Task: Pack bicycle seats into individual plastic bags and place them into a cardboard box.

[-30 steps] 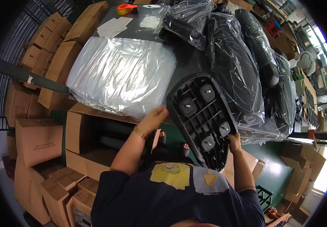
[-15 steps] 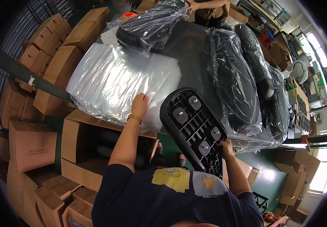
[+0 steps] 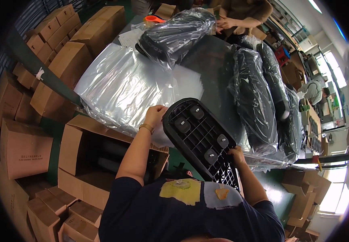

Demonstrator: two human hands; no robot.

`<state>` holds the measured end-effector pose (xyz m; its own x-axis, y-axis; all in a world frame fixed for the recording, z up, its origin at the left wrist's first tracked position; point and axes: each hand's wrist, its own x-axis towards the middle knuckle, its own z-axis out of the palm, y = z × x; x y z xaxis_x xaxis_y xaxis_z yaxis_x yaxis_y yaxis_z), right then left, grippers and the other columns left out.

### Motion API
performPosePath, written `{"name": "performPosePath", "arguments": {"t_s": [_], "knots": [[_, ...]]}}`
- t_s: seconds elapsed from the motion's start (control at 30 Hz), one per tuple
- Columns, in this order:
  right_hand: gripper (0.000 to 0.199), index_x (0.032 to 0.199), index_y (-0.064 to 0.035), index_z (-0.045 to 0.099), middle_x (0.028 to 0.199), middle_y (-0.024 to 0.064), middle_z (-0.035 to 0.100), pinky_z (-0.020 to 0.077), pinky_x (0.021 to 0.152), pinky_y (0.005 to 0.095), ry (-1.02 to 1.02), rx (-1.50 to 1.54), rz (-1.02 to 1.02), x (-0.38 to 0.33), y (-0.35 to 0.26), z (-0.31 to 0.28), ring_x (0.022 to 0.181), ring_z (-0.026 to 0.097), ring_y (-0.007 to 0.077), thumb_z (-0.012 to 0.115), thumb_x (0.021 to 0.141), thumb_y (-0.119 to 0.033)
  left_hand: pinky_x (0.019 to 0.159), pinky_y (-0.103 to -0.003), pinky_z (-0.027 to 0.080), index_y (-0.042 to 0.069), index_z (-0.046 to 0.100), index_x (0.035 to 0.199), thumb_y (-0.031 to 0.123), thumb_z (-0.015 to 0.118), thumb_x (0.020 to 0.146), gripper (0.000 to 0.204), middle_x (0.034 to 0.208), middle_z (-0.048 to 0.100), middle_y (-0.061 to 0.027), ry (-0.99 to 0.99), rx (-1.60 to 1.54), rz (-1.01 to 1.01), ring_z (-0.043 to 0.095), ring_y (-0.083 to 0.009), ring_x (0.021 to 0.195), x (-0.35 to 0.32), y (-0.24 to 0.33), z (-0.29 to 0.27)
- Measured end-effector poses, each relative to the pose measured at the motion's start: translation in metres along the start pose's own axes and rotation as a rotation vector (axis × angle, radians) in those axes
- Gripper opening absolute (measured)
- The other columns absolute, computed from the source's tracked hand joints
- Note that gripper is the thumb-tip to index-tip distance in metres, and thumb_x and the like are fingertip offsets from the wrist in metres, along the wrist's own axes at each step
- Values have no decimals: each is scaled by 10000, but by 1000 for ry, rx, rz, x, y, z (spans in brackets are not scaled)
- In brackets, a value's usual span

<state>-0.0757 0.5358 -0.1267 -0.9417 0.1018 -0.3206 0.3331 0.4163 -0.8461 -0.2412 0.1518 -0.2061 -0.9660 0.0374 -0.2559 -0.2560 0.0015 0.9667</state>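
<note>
My right hand (image 3: 236, 156) grips the right edge of a long black plastic panel (image 3: 200, 133) with a rounded end. Its ribbed underside faces me, with several round-cornered pads bearing metal studs, and its lower end is a grid near my chest. My left hand (image 3: 155, 116) is closed, its fingertips pinching the near edge of a clear plastic bag (image 3: 160, 135), close beside the panel's rounded end. A wide stack of clear plastic bags (image 3: 122, 88) lies on the table beyond my left hand.
Black padded parts wrapped in clear plastic (image 3: 253, 99) lie at the right; another wrapped part (image 3: 178, 36) lies at the far side, near an orange tape dispenser (image 3: 154, 19). A co-worker's hands (image 3: 227, 24) are beyond it. An open carton (image 3: 71, 149) and stacked boxes (image 3: 27, 149) stand left.
The panel has shifted slightly left, its rounded end closer to my left hand. My left hand's fingers have turned toward the panel. The co-worker's hands have come further into view.
</note>
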Motion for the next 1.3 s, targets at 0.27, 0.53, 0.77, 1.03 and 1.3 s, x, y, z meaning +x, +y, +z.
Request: {"name": "performPosePath", "arguments": {"t_s": [0.27, 0.53, 0.77, 1.03, 1.3], "knots": [[95, 680, -17, 583, 622, 32, 546, 398, 525, 259, 19, 132, 162, 11, -26, 10, 564, 509, 146, 542, 619, -77, 568, -237, 491, 20, 638, 865, 165, 639, 838, 148, 756, 630, -39, 63, -176, -156, 574, -98, 611, -5, 31, -22], [126, 709, 9, 601, 653, 44, 580, 428, 574, 260, -19, 129, 103, 38, -81, 43, 617, 549, 155, 538, 619, -54, 481, -224, 425, 59, 576, 894, 129, 536, 886, 81, 614, 478, 46, 165, -784, -304, 453, -75, 509, -16, 72, -79], [242, 800, 37, 601, 690, 118, 606, 443, 638, 326, -7, -124, -46, 112, -101, 68, 697, 579, 210, 567, 627, -130, 378, -198, 267, 117, 459, 741, 220, 472, 934, 219, 531, 354, 44, 185, -1149, 510, 291, -43, 398, -66, 161, -169], [360, 909, -5, 614, 845, 231, 628, 463, 765, 409, -99, -633, -206, 146, -147, 85, 880, 594, 389, 597, 594, -178, 412, -193, 261, 132, 465, 720, 289, 495, 944, 276, 565, 360, 69, 402, -466, 275, 328, -29, 463, -103, 149, -133], [815, 1334, -99, 378, 1323, 199, 380, 336, 1017, 421, -137, -403, -1133, 103, -267, 160, 1219, 382, 356, 739, 611, -204, 467, -221, 334, 62, 498, 810, 293, 511, 935, 263, 613, 442, 23, 543, -9, 387, 391, -58, 528, -110, 147, -75]]}}
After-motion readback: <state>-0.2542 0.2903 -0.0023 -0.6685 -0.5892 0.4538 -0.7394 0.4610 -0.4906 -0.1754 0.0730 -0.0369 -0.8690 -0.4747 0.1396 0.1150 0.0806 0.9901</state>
